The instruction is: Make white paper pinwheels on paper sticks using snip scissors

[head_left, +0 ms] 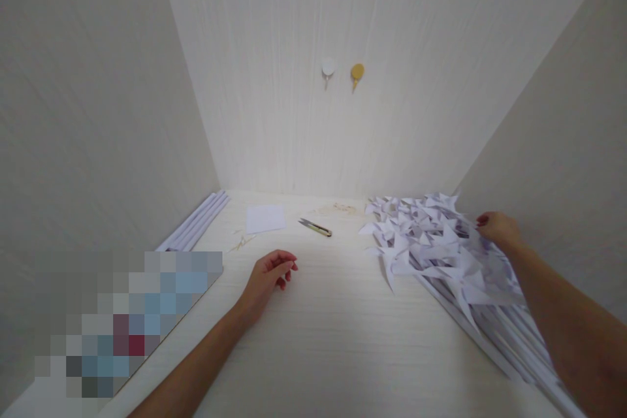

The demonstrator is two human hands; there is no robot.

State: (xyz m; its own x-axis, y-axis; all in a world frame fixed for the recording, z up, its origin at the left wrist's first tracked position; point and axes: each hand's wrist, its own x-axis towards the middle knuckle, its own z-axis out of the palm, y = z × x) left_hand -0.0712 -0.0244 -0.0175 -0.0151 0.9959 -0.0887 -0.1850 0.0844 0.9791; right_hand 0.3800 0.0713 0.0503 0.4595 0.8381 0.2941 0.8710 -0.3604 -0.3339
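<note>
A heap of white paper pinwheels (416,235) on rolled-paper sticks (529,346) lies on the right side of the table. My right hand (497,228) is at the heap's far right edge, fingers curled in; what they hold, if anything, does not show. Over the table's middle hovers my left hand (272,274), loosely bent, its fingers a little apart and nothing visible in them. Beyond it lie small thread snips (316,227). A stack of white paper squares (265,218) sits to their left.
Several white paper tubes (198,222) lie against the left wall. Pale rubber bands or string (345,209) are scattered near the back, with more strands (242,241) at left. A pixelated object fills the lower left. Two hooks (357,72) hang on the back wall.
</note>
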